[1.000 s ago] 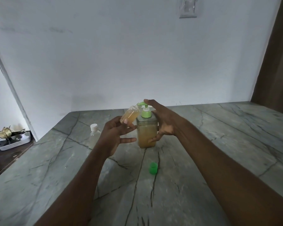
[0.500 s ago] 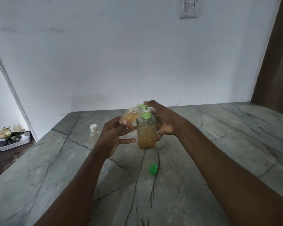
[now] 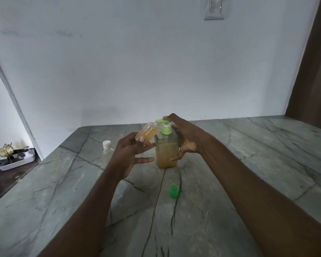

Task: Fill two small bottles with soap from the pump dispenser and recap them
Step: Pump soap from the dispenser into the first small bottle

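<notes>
Head view: left hand [image 3: 130, 154] pinches a tilted small bottle [image 3: 146, 134] at the pump spout; right hand [image 3: 185, 138] wraps the dispenser [image 3: 166, 153], forefinger on its pump. Green cap [image 3: 174, 191] lies nearby.

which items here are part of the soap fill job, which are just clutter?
Job:
- pump dispenser
- tilted open bottle in left hand
- right hand on pump
- white-capped bottle
- loose green cap

Clutter:
- white tray far left
- wall switch
</notes>
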